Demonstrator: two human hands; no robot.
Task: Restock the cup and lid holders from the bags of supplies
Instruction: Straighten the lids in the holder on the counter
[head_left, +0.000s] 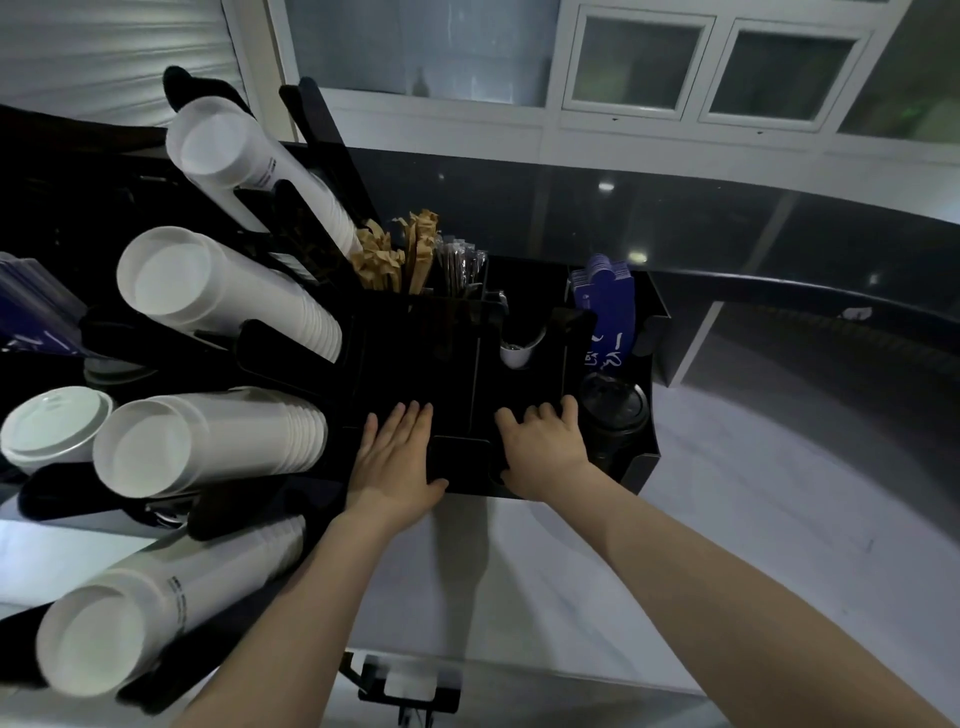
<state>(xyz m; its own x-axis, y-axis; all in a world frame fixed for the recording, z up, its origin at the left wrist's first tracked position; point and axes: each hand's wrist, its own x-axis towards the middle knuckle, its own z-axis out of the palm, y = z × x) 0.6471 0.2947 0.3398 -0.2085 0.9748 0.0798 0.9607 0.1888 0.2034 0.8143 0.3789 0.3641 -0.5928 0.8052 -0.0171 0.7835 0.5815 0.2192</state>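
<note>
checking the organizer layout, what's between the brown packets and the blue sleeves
In the head view, clear-wrapped sticks, then a dark compartment, sit between the brown packets and blue sleeves.

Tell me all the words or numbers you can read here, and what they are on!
None can be read for sure.
Blue sleeves in the black organizer: white handwriting-like marks, too blurred to read.
Bottom stack of white cups: small dark print on the side, too small to read.
Top stack of white cups: a line of tiny print, too small to read.
White lid: raised marks, unreadable.
</note>
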